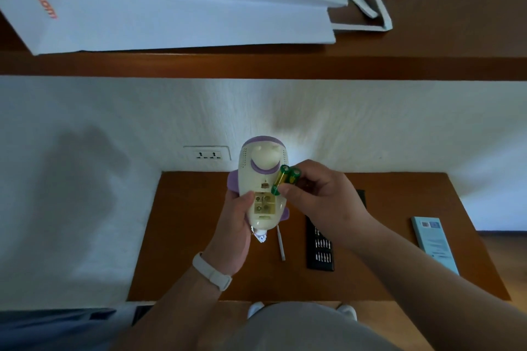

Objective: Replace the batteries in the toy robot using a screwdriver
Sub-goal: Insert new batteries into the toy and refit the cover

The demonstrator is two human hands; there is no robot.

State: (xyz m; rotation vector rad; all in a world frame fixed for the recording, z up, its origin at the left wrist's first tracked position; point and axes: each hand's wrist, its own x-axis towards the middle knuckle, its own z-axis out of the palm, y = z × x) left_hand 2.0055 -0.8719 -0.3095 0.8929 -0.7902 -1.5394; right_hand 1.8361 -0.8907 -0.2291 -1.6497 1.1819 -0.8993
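Observation:
My left hand (235,229) grips the cream and purple toy robot (263,177) from below, holding it upright above the wooden table (199,236). Its back faces me and the battery compartment (265,204) is open, with bare contacts showing. My right hand (319,194) pinches green and yellow batteries (285,179) just right of the compartment, touching the robot's side. A slim white screwdriver (281,243) lies on the table below the robot.
A black tray of screwdriver bits (320,248) lies right of the screwdriver. A light blue box (435,242) rests near the table's right edge. A wall socket (208,154) sits behind the table. A shelf above carries white paper bags (171,0).

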